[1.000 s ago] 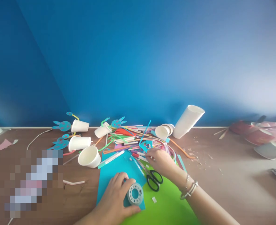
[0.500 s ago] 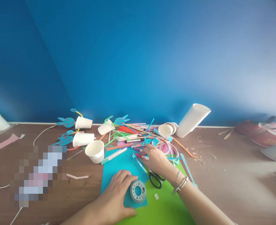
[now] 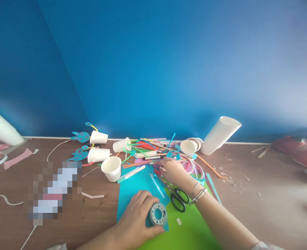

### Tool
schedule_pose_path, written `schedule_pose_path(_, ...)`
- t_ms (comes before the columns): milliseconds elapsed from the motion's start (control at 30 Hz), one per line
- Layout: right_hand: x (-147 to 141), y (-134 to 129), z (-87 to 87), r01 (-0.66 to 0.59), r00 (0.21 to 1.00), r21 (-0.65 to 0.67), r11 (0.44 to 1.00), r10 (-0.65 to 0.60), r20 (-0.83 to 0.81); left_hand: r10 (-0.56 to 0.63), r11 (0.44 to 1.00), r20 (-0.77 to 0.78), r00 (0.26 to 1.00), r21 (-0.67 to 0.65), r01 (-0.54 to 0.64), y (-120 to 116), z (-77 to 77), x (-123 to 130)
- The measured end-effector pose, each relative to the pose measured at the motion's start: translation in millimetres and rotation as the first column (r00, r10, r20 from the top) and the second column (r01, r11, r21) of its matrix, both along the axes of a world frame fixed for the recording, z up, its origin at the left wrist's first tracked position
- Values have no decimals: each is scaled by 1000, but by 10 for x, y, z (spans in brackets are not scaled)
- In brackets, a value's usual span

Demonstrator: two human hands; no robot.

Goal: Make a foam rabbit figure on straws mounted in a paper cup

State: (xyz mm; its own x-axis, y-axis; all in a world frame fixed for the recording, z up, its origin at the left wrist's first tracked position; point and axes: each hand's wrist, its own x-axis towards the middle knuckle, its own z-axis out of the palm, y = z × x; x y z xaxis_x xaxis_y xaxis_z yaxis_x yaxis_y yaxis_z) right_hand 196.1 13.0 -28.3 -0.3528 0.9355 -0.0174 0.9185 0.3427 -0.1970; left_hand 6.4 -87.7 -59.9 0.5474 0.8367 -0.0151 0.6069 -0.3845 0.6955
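Note:
A tape roll (image 3: 158, 214) stands between the thumb and fingers of my left hand (image 3: 140, 217), which grips its left side above the blue paper (image 3: 126, 184). My right hand (image 3: 171, 169) reaches into the pile of straws and pens, its fingers bent close to a red pen (image 3: 157, 172); whatever lies under the fingertips is hidden. Black-handled scissors (image 3: 179, 200) rest below the right wrist, on the green paper (image 3: 192, 229). A narrow clear strip (image 3: 156, 185) lies on the blue paper between my hands.
White cups (image 3: 111, 169) and blue rabbit cutouts (image 3: 81, 137) are at the left. A tall cup stack (image 3: 220, 135) leans against the wall. Paper scraps (image 3: 222, 173) dot the table at the right.
The view has shifted, moving most things rightward. My left thumb has closed in toward the tape roll. At the back, the rabbit cutout by the middle cup no longer shows, and that cup has turned.

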Motion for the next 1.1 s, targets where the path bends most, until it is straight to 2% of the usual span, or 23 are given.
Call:
schedule_pose_path(200, 57, -66, -2, 24, 972, 25, 999, -17, -234, 2, 1000, -13, 1000, 6, -2, 14, -4, 6)
schedule_pose_path(333, 53, -63, 13, 83, 989, 31, 996, -79, -126, 12, 1000, -36, 999, -8, -12, 21, 39, 6)
schedule_pose_path(600, -10, -101, 51, 97, 995, -32, 995, -96, 18, 12, 999, 8, 1000, 42, -12, -6, 56, -8)
schedule_pose_path(833, -4, -161, 113, 187, 981, -36, 982, -185, 54, 27, 999, 1, 1000, 28, -27, -10, 68, -25)
schedule_pose_path(900, 46, -199, 137, 176, 984, -20, 984, -177, -26, 19, 1000, -15, 1000, 23, -19, -18, 47, -24)
schedule_pose_path(1000, 132, -262, 151, 55, 955, 20, 998, -47, -294, 8, 1000, -35, 999, 1, -8, -16, 21, -31)
schedule_pose_path(1067, 175, -296, 144, 20, 846, -25, 999, -30, -532, 4, 1000, -31, 1000, -20, -5, 3, 43, -58)
schedule_pose_path(1100, 189, -311, 137, 30, 754, -94, 995, -85, -651, 6, 999, -21, 1000, -31, -7, 16, 74, -80)
